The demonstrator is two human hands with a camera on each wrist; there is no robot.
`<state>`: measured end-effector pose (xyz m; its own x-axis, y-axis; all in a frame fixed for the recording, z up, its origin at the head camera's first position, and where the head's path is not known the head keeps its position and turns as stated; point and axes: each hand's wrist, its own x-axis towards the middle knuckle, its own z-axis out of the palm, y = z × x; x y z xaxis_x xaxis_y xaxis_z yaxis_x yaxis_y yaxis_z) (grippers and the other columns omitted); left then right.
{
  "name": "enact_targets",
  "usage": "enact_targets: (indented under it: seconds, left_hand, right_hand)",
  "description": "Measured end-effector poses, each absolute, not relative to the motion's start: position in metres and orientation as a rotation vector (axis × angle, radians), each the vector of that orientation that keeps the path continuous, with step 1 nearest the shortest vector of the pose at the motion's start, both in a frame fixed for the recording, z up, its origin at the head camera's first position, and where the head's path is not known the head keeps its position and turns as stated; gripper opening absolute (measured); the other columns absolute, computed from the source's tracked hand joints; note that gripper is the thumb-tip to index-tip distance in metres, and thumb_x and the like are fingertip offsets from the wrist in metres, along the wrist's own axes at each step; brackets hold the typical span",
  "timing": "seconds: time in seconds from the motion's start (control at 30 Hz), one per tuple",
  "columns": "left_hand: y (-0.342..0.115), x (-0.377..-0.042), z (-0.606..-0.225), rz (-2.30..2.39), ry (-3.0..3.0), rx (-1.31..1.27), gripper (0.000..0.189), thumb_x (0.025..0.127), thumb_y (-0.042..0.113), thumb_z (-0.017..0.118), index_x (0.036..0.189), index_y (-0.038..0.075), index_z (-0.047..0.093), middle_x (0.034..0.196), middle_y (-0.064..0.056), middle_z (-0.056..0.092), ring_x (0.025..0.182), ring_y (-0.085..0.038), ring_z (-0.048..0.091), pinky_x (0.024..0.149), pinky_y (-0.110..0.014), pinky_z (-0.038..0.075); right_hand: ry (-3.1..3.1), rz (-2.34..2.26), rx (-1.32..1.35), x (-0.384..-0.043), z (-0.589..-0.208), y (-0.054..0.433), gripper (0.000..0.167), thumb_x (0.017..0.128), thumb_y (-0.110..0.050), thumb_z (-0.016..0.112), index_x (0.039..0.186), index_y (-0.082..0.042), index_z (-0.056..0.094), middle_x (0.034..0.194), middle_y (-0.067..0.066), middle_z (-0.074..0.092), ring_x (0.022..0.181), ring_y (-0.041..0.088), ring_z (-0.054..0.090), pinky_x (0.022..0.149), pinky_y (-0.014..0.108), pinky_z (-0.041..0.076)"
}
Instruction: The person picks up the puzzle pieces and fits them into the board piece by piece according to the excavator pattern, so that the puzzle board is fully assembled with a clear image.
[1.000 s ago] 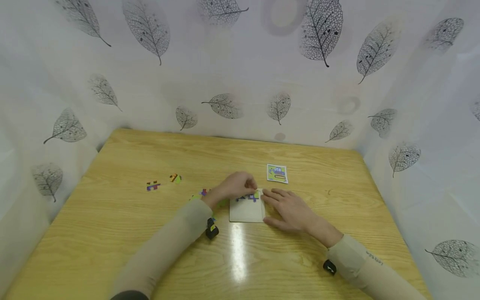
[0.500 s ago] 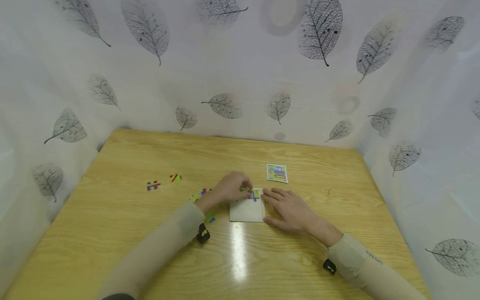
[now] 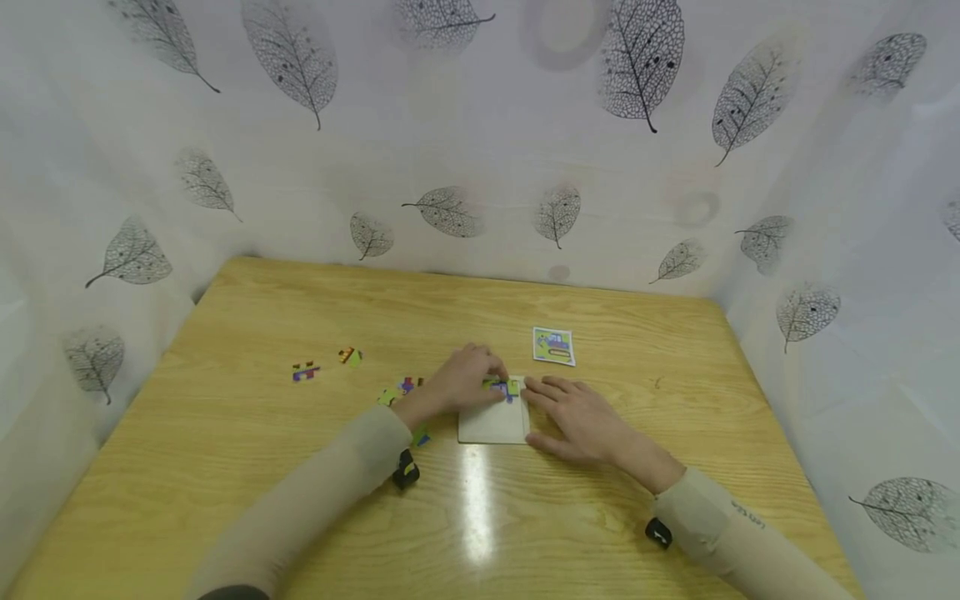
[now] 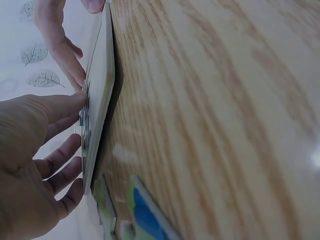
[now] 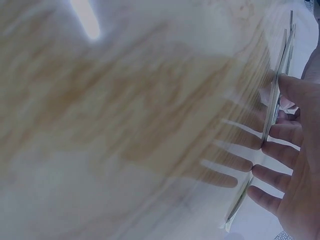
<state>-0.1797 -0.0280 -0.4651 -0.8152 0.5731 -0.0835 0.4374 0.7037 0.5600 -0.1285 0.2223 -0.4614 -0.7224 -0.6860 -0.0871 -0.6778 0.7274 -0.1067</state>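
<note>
A pale square puzzle board [image 3: 491,425] lies flat on the table, with joined green and purple jigsaw pieces [image 3: 512,389] along its far part. My left hand [image 3: 461,379] reaches over the board's far left, thumb and forefinger at a puzzle piece [image 4: 84,120]; the palm hides part of it in the head view. In the left wrist view the other fingers [image 4: 65,172] are spread, their tips near the board's edge. My right hand [image 3: 581,421] rests along the board's right side, fingers extended and fingertips at its edge.
Loose jigsaw pieces [image 3: 408,385] lie left of the board, a blue and green one [image 3: 422,437] near the left wrist. Farther left are two small groups of pieces [image 3: 306,372]. A picture card of a digger [image 3: 553,346] lies behind the board. Leaf-patterned curtain [image 3: 480,142] encloses the table.
My left hand first shifts left and slightly back from the joined pieces, then its fingers lower onto the board's far part. My right hand stays at the board's edge.
</note>
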Motion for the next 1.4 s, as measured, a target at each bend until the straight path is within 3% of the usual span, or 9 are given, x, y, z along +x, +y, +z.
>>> enact_targets:
  seconds: [0.6,1.03,1.4]
  left_hand:
    - [-0.0288,-0.1806,-0.4668,0.786,2.655,0.846,0.026,0.095,0.031,0.078,0.116,0.016,0.077,0.122,-0.008,0.070,0.118,-0.027,0.058,0.107,-0.049,0.050]
    - [-0.0260,-0.1809,-0.4658,0.767,2.657,0.813,0.025,0.095,0.031,0.078,0.116,0.016,0.077,0.125,-0.008,0.069,0.122,-0.028,0.057,0.112,-0.052,0.048]
    - [-0.0265,-0.1809,-0.4668,0.761,2.665,0.833,0.025,0.095,0.031,0.078,0.115,0.016,0.077,0.121,-0.008,0.069,0.115,-0.026,0.056,0.104,-0.046,0.050]
  right_hand:
    - [2.812,-0.085,-1.136,-0.1287,-0.4622,0.2224,0.072,0.101,-0.059,0.059,0.157,-0.013,0.050,0.165,0.009,0.049,0.148,0.036,0.051,0.118,0.057,0.047]
    - [2.809,-0.082,-1.128,-0.1277,-0.4622,0.2231,0.072,0.102,-0.059,0.057,0.157,-0.013,0.050,0.165,0.008,0.048,0.149,0.036,0.050,0.119,0.057,0.046]
    - [2.823,-0.069,-1.173,-0.1274,-0.4606,0.2252,0.069,0.101,-0.055,0.062,0.154,-0.013,0.054,0.164,0.009,0.050,0.146,0.036,0.053,0.116,0.057,0.048]
